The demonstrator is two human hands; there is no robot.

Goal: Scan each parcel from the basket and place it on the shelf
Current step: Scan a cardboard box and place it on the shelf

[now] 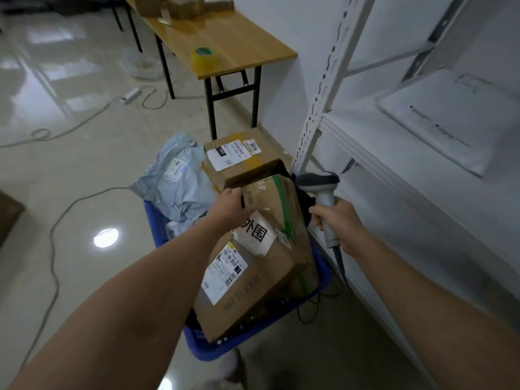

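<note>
With the left hand [229, 205] gripping only the mid-frame box [253, 280] by its top edge and the right hand [339, 222] grasping the scanner [320, 182], a one-handed lift could drop it

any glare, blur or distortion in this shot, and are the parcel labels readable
Head view: a light glares off the glossy floor; the wide-angle lens bows the shelf upright; the far table is soft; the label on the large box shows barcodes, its fine print too blurred to read.
</note>
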